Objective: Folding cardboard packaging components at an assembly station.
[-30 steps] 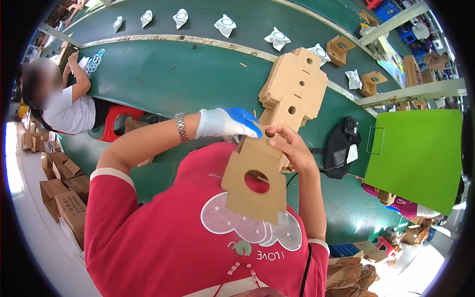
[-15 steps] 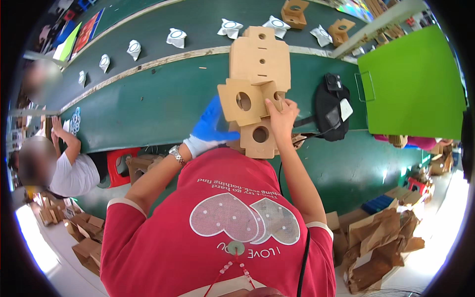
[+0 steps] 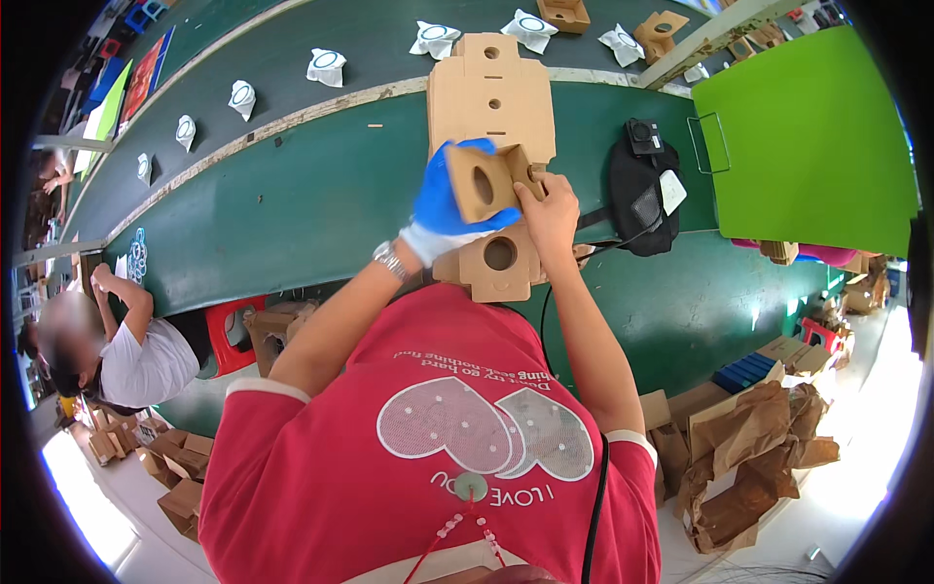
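A brown cardboard box point(image 3: 494, 167), partly folded up with a round hole in its face, is held between my two hands. My left hand point(image 3: 448, 198), in a blue glove, wraps round its left side, fingers along the upper and lower edges. My bare right hand point(image 3: 551, 209) grips the right wall with the thumb near its hole. Beneath the box lies a stack of flat cardboard blanks point(image 3: 493, 112) with punched holes and slots. The near flap of a blank point(image 3: 500, 273) sticks out toward my body.
White-wrapped pieces point(image 3: 327, 67) stand in a row along the dark belt point(image 3: 282, 70) beyond the table. Folded boxes point(image 3: 659, 35) sit at the far right. A black bag point(image 3: 644, 200) with a small camera lies right, beside a green board point(image 3: 808, 141). Another person point(image 3: 146, 355) sits at left.
My left hand has moved right and up from beside the box and closed round it. The box's left flaps have folded up. My right hand keeps its hold.
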Demonstrator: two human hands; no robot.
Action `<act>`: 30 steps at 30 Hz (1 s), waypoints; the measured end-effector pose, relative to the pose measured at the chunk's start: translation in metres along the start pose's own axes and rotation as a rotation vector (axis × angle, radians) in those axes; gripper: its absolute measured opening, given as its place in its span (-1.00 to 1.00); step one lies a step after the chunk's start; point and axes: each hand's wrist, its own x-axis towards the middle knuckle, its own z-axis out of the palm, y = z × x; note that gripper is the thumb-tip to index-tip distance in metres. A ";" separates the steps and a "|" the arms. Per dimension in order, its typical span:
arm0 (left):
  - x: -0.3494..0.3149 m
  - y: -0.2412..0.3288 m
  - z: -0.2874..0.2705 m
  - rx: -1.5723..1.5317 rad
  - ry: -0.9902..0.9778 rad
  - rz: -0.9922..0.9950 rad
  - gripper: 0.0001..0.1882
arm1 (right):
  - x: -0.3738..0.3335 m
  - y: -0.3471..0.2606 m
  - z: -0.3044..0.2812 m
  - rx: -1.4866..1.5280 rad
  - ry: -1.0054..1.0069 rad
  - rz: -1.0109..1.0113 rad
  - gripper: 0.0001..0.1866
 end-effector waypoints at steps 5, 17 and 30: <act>-0.021 0.000 0.006 -0.169 0.076 -0.132 -0.04 | 0.015 -0.013 -0.011 -0.212 -0.182 -0.075 -0.65; -0.067 0.002 -0.045 -0.057 -0.040 -0.237 -0.06 | 0.012 -0.028 0.007 0.063 -0.610 -0.441 -0.73; -0.018 -0.027 -0.051 0.377 -0.591 -0.261 -0.60 | -0.024 -0.025 -0.039 0.466 -0.769 -0.080 -0.55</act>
